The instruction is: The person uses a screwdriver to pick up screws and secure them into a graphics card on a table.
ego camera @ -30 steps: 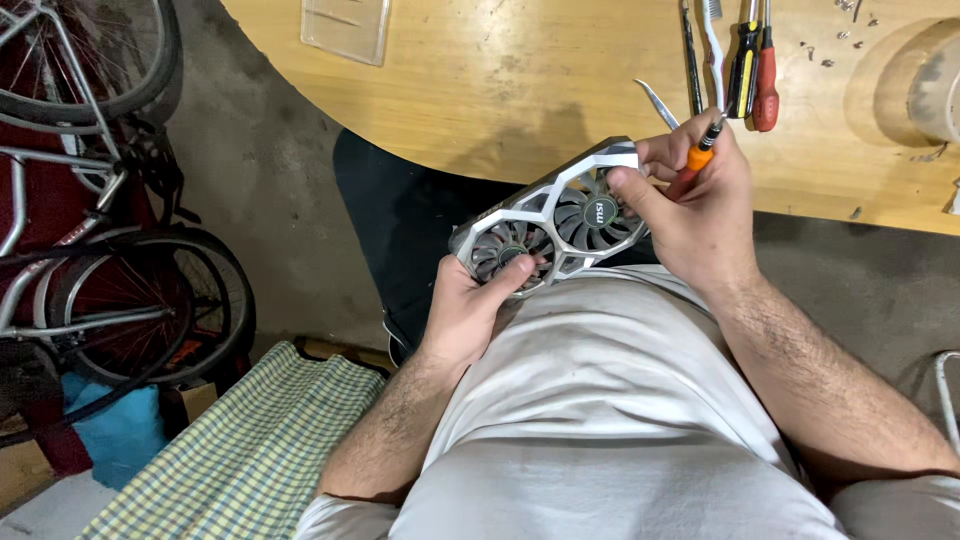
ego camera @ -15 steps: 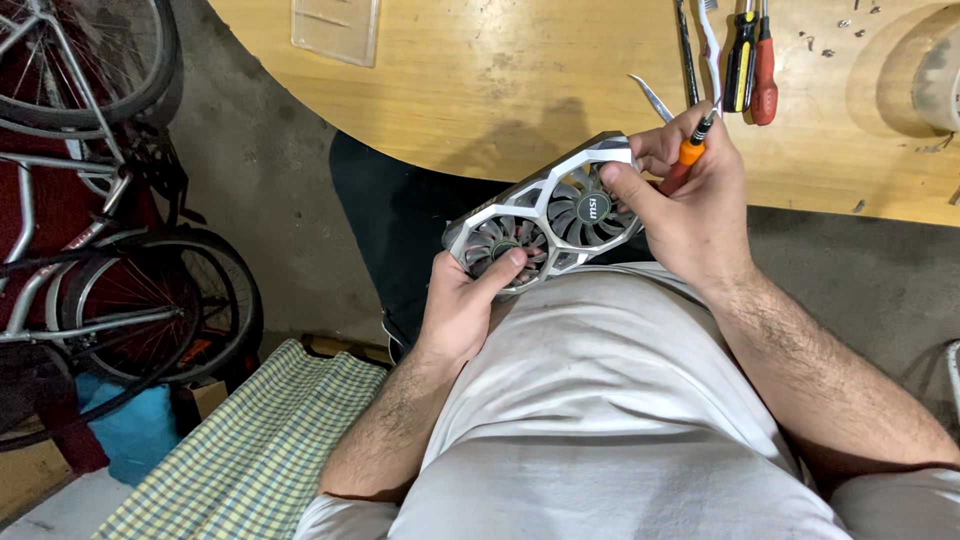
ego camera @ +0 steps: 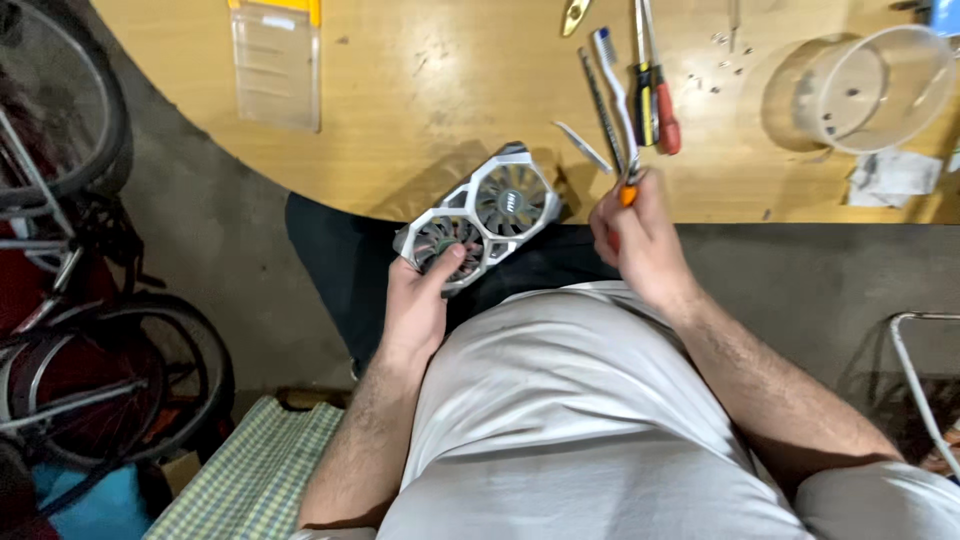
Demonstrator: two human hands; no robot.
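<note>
A silver twin-fan graphics card (ego camera: 485, 212) is held over my lap at the edge of the wooden table (ego camera: 420, 120). My left hand (ego camera: 418, 300) grips its near end, thumb on the nearer fan. My right hand (ego camera: 640, 238) is off the card, to its right. It is closed around an orange-handled screwdriver (ego camera: 628, 192) whose tip points toward the table.
On the table lie a toothbrush (ego camera: 612, 80), a red-handled screwdriver (ego camera: 662, 100), tweezers (ego camera: 584, 148), loose screws (ego camera: 720, 70), a clear plastic cup (ego camera: 875, 85) and a clear flat case (ego camera: 276, 62). Bicycle wheels (ego camera: 90, 390) stand at left; a checked cloth (ego camera: 255, 480) lies below.
My right hand has come off the card's far end and moved right with the screwdriver. The left hand alone holds the card now.
</note>
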